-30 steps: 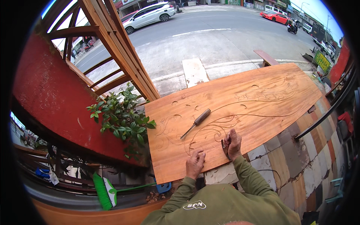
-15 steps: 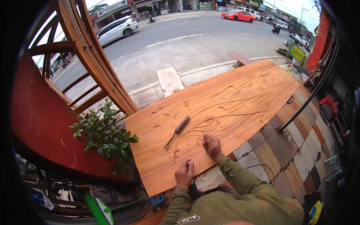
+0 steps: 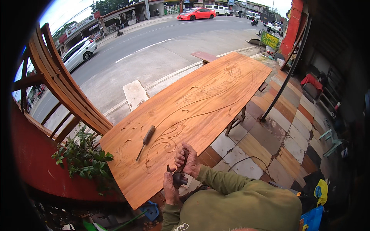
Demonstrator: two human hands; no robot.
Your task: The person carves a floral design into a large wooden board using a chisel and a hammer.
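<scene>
Over the near edge of a carved wooden panel [image 3: 162, 115] I hold a dark hammer [image 3: 179, 178]. My right hand [image 3: 190, 161] is closed round its handle. My left hand [image 3: 170, 188] grips it at the head, whose forked end sticks up beside the thumb. A chisel [image 3: 146, 138] with a dark handle and a slim metal shank lies on the panel, left of my hands. Curling leaf and scroll lines are cut or drawn into the wood, with small curved cuts scattered among them.
A leafy plant [image 3: 81, 150] grows by a red wall [image 3: 36, 154] at the left, below a wooden frame [image 3: 63, 81]. A dark pole [image 3: 287, 73] rises at the right from the patchwork tiled floor [image 3: 266, 146]. A blue dustpan [image 3: 150, 211] sits under the panel's near corner. Cars pass on the road beyond.
My hands have come together at the near edge, and a hammer now shows in them. The view has swung right. The chisel still lies on the panel.
</scene>
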